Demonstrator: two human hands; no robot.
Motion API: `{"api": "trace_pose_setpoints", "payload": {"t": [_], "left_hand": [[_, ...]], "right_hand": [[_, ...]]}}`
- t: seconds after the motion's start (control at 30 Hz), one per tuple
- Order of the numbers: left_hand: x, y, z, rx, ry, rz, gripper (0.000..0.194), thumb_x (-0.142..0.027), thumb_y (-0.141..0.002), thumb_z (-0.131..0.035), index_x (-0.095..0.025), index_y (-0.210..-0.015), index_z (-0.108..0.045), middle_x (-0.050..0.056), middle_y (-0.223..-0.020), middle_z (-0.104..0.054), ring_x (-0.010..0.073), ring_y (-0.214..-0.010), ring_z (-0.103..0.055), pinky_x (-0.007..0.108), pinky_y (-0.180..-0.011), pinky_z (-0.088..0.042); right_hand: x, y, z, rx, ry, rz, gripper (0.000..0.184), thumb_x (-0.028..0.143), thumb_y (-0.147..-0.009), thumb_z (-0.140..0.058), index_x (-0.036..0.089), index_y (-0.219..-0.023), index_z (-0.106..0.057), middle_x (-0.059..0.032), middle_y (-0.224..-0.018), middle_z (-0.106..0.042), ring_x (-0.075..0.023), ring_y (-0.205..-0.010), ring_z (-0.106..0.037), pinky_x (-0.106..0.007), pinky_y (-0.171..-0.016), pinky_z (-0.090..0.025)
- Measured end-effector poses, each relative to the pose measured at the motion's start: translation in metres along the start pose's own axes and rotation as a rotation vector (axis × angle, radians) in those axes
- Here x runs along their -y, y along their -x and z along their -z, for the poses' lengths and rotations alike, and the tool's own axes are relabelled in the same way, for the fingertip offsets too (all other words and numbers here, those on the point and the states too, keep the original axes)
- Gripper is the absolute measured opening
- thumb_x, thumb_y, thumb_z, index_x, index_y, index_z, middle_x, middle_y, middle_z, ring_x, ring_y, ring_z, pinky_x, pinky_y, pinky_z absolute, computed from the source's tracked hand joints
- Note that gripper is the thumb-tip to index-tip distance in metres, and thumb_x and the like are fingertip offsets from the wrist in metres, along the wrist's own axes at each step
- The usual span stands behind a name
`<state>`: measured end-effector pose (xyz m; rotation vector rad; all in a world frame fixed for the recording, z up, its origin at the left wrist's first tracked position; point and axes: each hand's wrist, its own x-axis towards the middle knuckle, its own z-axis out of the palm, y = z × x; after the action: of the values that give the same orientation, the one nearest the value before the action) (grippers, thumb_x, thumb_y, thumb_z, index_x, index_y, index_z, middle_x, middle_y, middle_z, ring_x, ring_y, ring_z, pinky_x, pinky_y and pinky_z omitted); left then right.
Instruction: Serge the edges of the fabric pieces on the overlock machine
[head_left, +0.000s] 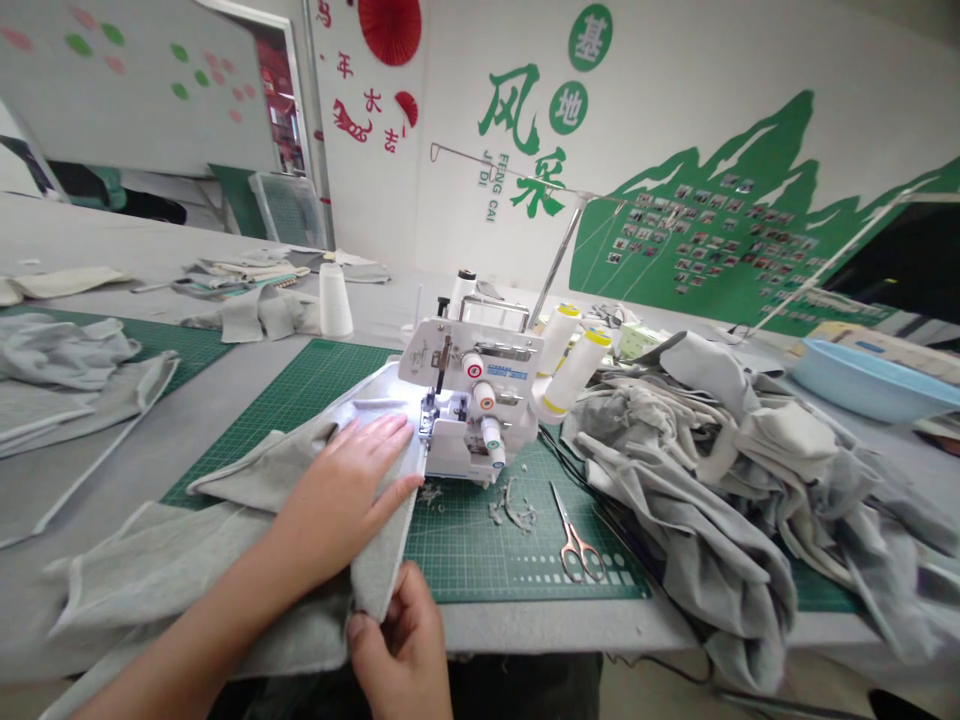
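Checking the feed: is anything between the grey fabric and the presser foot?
Nothing visible: the grey fabric runs up to the presser foot under the left hand; trimmings lie off to the right.

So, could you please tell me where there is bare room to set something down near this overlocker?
Bare cutting mat lies below the thread scraps, left of the scissors; more lies behind-left of the overlocker. The grey fabric heap crowds the right.

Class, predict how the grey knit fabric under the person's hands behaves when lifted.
The grey knit fabric would probably flop, since it lies in soft folds. Its thick-looking edge suggests some weight for cloth. It probably grips the green cutting mat rather than sliding.
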<state>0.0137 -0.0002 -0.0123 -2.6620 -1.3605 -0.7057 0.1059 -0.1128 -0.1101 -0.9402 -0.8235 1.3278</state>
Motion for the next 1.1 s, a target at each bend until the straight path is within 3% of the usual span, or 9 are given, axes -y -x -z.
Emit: {"api": "trace_pose_setpoints", "payload": {"t": [0.13, 0.3, 0.47, 0.63, 0.77, 0.93, 1.0, 1.1], "left_hand": [[0.002, -0.006, 0.001, 0.031, 0.007, 0.003, 0.062, -0.054, -0.102, -0.037, -0.012, -0.144, -0.051, 0.013, -0.15, -0.051, 0.0298, -0.14, -0.047, 0.053, -0.119, -0.032], [0.001, -0.002, 0.002, -0.016, -0.006, -0.02, 0.059, -0.051, -0.102, -0.039, -0.009, -0.142, -0.053, 0.015, -0.148, -0.053, 0.0309, -0.139, -0.048, 0.055, -0.117, -0.034], [-0.013, 0.035, 0.011, -0.174, 0.023, -0.089, 0.049, -0.043, -0.098, -0.051, -0.017, -0.14, -0.055, 0.01, -0.146, -0.056, 0.03, -0.137, -0.049, 0.049, -0.117, -0.037], [-0.025, 0.066, 0.014, -0.167, 0.012, -0.108, 0.053, -0.039, -0.097, -0.055, -0.021, -0.146, -0.047, 0.006, -0.15, -0.053, 0.0264, -0.137, -0.049, 0.041, -0.114, -0.042], [-0.022, 0.065, 0.009, -0.163, -0.029, -0.094, 0.063, -0.039, -0.096, -0.055, -0.017, -0.153, -0.036, 0.01, -0.153, -0.048, 0.0279, -0.139, -0.047, 0.045, -0.116, -0.039], [-0.021, 0.055, 0.008, -0.159, -0.004, -0.075, 0.063, -0.037, -0.098, -0.052, -0.021, -0.155, -0.033, 0.009, -0.151, -0.05, 0.0291, -0.138, -0.049, 0.049, -0.115, -0.04], [-0.021, 0.053, 0.007, -0.162, 0.006, -0.07, 0.058, -0.035, -0.098, -0.051, -0.021, -0.153, -0.037, 0.008, -0.151, -0.05, 0.029, -0.138, -0.048, 0.05, -0.116, -0.039], [-0.02, 0.051, 0.006, -0.157, 0.003, -0.071, 0.053, -0.036, -0.099, -0.05, -0.019, -0.148, -0.043, 0.009, -0.151, -0.05, 0.0288, -0.139, -0.047, 0.05, -0.117, -0.038]], "right_hand": [[-0.006, 0.001, 0.001, -0.024, 0.018, 0.006, 0.015, 0.019, -0.072, -0.065, 0.022, -0.075, -0.051, 0.0084, -0.062, -0.041, -0.0105, -0.056, -0.037, -0.019, -0.052, -0.03], [-0.002, -0.001, 0.0, -0.052, 0.095, 0.051, 0.018, 0.013, -0.066, -0.065, 0.021, -0.067, -0.049, 0.0065, -0.064, -0.044, -0.0121, -0.063, -0.04, -0.022, -0.059, -0.032], [0.007, -0.004, 0.001, -0.026, -0.061, 0.047, 0.019, 0.017, -0.07, -0.069, 0.021, -0.071, -0.05, 0.0062, -0.067, -0.047, -0.0124, -0.064, -0.04, -0.022, -0.06, -0.035], [0.013, -0.007, -0.001, 0.031, -0.205, -0.01, 0.026, 0.036, -0.079, -0.078, 0.02, -0.078, -0.058, 0.0059, -0.07, -0.051, -0.0111, -0.064, -0.04, -0.02, -0.063, -0.039], [0.005, -0.008, -0.009, 0.07, -0.392, -0.071, 0.028, 0.046, -0.086, -0.073, 0.022, -0.098, -0.069, -0.002, -0.096, -0.067, -0.0174, -0.086, -0.057, -0.028, -0.083, -0.048], [0.003, -0.008, -0.013, 0.067, -0.436, -0.03, 0.037, 0.052, -0.087, -0.072, 0.023, -0.11, -0.072, -0.0073, -0.114, -0.072, -0.0251, -0.11, -0.06, -0.038, -0.098, -0.046], [0.005, -0.007, -0.011, 0.105, -0.439, -0.031, 0.041, 0.049, -0.082, -0.078, 0.021, -0.112, -0.073, -0.0082, -0.113, -0.073, -0.0265, -0.109, -0.061, -0.04, -0.1, -0.045], [0.004, -0.005, -0.008, 0.129, -0.426, -0.05, 0.036, 0.043, -0.074, -0.085, 0.018, -0.1, -0.078, -0.0064, -0.093, -0.076, -0.0239, -0.088, -0.065, -0.038, -0.087, -0.05]]}}
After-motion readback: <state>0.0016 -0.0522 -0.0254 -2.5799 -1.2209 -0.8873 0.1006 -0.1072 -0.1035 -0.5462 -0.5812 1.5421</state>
